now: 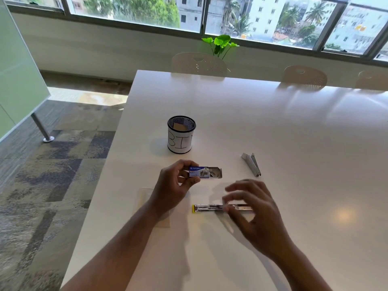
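The staple box [204, 172] is off the table [273, 122], pinched at its blue end between the thumb and curled fingers of the left hand [174, 185], with its grey inner tray slid out toward three o'clock. At five o'clock from the box a metal stapler rail [207, 208] with a yellow tip lies flat. The right hand [252, 208] is over its far end, fingers spread and loose, blurred; contact cannot be told. A second metal stapler part [252, 164] lies at three o'clock, well apart. A mesh cup [181, 135] stands at eleven o'clock, near. A clear plastic sleeve [144, 198] lies under the left wrist, close to the table's left edge. Bare tabletop spreads from twelve to four o'clock. The box reads "kangaro"; the cup's paper wrap reads "BIN"
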A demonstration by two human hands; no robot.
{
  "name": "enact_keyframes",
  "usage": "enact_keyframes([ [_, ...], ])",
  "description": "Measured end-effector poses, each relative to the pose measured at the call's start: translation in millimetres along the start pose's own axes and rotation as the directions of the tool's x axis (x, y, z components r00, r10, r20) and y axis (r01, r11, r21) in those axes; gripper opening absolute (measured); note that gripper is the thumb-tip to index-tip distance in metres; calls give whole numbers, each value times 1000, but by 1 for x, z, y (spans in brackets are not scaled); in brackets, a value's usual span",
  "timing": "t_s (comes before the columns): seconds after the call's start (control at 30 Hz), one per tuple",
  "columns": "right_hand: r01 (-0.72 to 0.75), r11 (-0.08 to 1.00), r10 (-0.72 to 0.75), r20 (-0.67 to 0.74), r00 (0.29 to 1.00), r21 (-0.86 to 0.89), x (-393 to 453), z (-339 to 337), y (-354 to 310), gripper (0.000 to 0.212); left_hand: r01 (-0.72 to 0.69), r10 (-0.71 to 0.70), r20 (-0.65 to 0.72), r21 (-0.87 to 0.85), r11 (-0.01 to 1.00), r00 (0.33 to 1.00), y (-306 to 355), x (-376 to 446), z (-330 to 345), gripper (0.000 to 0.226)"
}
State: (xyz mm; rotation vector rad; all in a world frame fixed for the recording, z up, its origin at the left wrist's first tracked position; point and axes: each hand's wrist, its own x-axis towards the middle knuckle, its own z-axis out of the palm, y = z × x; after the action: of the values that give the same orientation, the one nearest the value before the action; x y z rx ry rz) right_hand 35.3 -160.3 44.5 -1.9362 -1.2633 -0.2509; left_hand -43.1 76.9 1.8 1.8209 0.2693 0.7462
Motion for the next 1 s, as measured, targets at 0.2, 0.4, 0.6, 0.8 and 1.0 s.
enact_keyframes([
  [0.2,117,981,-81,221,972,-156,-36,8,3,12,-5,5,23,17,1000,1000,-1,0,0,32],
  [0.4,-128,991,127,-50,991,-25,-18,-2,5,13,-3,3,31,9,1000,1000,0,-1,1,32],
  [0.6,-516,804,549,-32,836,295,23,-7,10,14,-20,21,76,-5,1000,997,1,-1,0,35],
  [0.8,-574,636,585,162,795,516,43,11,3,12,-42,43,88,-19,999,995,3,-2,-1,36],
  [1.0,-595,597,594,201,779,538,52,21,9,15,-59,60,80,-17,998,995,4,-1,-2,38],
])
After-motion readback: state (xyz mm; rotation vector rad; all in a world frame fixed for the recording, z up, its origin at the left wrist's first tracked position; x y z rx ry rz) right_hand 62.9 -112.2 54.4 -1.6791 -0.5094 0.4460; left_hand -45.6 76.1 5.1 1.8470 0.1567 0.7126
